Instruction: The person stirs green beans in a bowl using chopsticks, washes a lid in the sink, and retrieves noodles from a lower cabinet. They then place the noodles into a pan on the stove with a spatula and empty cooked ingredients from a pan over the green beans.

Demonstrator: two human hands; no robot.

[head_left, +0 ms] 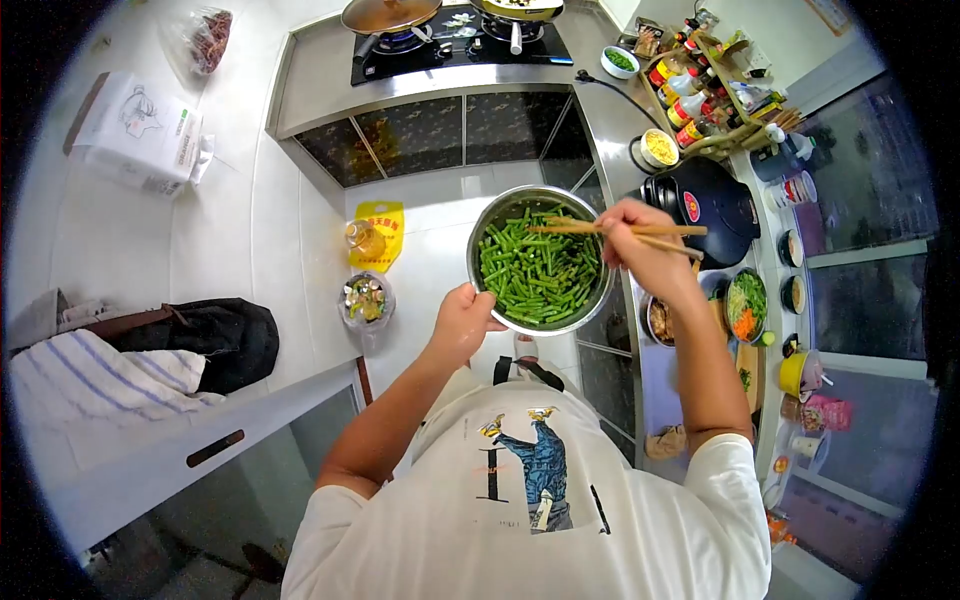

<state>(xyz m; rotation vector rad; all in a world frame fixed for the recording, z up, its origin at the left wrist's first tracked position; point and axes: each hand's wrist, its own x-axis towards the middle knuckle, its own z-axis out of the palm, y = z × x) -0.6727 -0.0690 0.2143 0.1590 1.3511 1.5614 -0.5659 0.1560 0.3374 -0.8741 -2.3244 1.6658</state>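
Observation:
A round steel bowl full of cut green beans is held up in front of my body, above the floor. My left hand grips its rim at the lower left, thumb over the edge. In my right hand is a pair of wooden chopsticks, closed between the fingers. Their tips reach over the upper part of the bowl, touching or just above the beans; I cannot tell which.
Ahead, two pans sit on a black gas stove. To the right, the counter bears a black electric cooker, sauce bottles and a bowl of shredded vegetables. A bagged bin stands on the floor at left.

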